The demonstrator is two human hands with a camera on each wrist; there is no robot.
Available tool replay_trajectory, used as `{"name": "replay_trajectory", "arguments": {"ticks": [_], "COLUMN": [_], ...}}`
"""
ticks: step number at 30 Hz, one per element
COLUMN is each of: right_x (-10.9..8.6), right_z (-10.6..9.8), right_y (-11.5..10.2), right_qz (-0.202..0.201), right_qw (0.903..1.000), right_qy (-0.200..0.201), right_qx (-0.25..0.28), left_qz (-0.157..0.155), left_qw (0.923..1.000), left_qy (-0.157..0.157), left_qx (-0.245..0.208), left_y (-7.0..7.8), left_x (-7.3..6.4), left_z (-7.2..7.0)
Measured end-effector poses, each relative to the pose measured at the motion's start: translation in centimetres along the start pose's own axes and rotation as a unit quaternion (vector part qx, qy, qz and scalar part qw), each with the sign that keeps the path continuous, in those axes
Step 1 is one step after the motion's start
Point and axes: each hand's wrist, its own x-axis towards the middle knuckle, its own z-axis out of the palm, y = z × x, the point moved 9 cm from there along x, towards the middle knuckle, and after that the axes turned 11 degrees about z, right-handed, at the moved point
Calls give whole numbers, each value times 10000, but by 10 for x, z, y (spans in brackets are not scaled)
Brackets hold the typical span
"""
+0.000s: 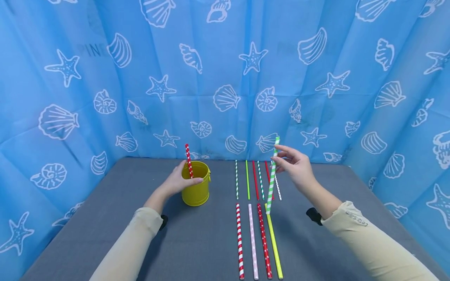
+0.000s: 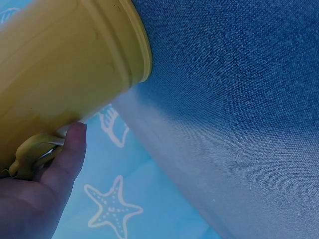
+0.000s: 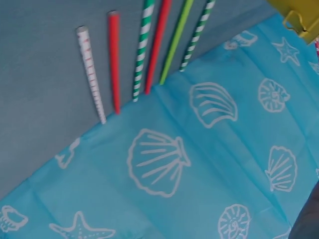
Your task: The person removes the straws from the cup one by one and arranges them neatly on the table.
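My left hand (image 1: 175, 181) grips the side of a small yellow bucket (image 1: 195, 195), its thumb lying along the near side below the rim. In the left wrist view a finger (image 2: 70, 157) is beside the metal handle lug (image 2: 35, 154) on the bucket's wall. A red straw with white dots (image 1: 188, 158) stands in the bucket and leans slightly. Above the table, my right hand (image 1: 297, 166) pinches a green-and-white striped paper straw (image 1: 272, 185) near its top. That straw hangs nearly upright, its lower end in line with the yellow straw (image 1: 275, 248).
Beside the yellow straw lie a red-and-white striped straw (image 1: 240, 242), a pale pink straw (image 1: 253, 242) and a red dotted straw (image 1: 264, 242). Several thinner straws form a back row, including a lime green one (image 1: 247, 179). A blue shell-patterned curtain (image 1: 225, 78) surrounds the grey table (image 1: 123, 187).
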Motion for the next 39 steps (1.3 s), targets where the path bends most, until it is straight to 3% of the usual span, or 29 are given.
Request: {"name": "replay_trajectory", "arguments": {"ticks": [8, 14, 32, 39], "right_x": [-5, -12, -43, -55], "right_z": [-5, -6, 2, 11], "right_y": [18, 33, 95, 115], "right_qz": [596, 654, 1138, 1433], "right_qw": [9922, 9841, 9695, 9559], "right_qy": [-418, -798, -1748, -2208], "right_qx": [-1010, -1448, -1284, -1299], "left_qz": [-65, -67, -24, -45], "left_qw": [9999, 9999, 9998, 9998], "left_qy": [2, 24, 59, 24], "left_qx": [-95, -83, -170, -201], "left_y": [-1, -3, -3, -4], "left_x": [0, 1, 2, 3], "left_z": [0, -1, 0, 1]}}
